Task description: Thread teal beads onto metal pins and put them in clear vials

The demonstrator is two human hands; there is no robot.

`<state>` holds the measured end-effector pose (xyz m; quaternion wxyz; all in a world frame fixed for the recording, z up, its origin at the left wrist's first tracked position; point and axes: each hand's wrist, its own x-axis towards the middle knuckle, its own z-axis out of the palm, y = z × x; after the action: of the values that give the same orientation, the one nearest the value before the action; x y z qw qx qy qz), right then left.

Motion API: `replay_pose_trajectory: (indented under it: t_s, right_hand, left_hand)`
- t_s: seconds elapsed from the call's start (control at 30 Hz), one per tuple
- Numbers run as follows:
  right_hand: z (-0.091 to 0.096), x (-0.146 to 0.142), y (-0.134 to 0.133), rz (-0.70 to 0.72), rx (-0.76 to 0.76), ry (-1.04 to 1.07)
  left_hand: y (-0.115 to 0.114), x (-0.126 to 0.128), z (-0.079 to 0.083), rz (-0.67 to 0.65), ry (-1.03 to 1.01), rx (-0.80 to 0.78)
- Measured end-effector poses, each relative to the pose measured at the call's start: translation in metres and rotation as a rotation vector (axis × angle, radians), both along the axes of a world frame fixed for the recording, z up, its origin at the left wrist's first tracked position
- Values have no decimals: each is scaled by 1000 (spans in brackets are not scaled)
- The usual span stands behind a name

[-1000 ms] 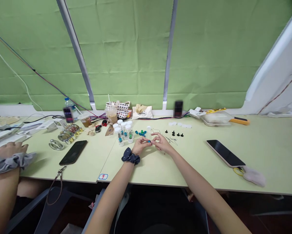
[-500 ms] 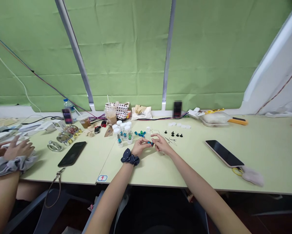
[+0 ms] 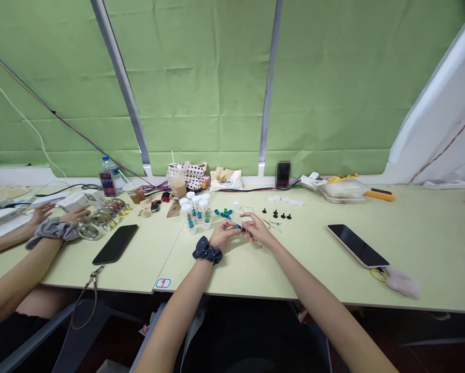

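Note:
My left hand (image 3: pixel 221 233), with a dark dotted scrunchie (image 3: pixel 207 250) on its wrist, pinches small blue beads (image 3: pixel 238 227) over the pale green table (image 3: pixel 256 264). My right hand (image 3: pixel 257 228) meets it from the right, fingers closed in a pinch on the same beads or a thin wire I cannot make out. Just behind the hands lie loose blue and green beads (image 3: pixel 223 212), several white-capped vials (image 3: pixel 195 210), thin metal pins (image 3: pixel 274 223) and black studs (image 3: pixel 279 213).
A black phone (image 3: pixel 115 243) lies to the left, another phone (image 3: pixel 358 245) to the right beside scissors and a cloth (image 3: pixel 399 280). Cups, bags and boxes line the back edge. A co-worker's arms (image 3: pixel 42 230) reach over the table at far left.
My hands stay together at the beads, barely shifted. The co-worker's hand at far left has reached further right and forward toward the metal rings.

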<state>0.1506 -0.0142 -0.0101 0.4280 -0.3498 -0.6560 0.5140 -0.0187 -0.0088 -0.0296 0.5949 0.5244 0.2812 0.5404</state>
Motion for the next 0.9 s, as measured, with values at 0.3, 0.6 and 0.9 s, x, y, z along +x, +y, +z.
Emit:
replay_pose_trajectory:
  t_s: [0.3,0.6,0.9]
  right_hand:
    - [-2,0,2,20,32,8]
    - [-4,0,4,1,56,17]
    - [-4,-1,4,-15,57,24]
  left_hand:
    - [1,0,-2,-38,-1,-4]
    - [3,-1,-3,-23,-17,-5]
    - [4,-1,-4,-9,-16,9]
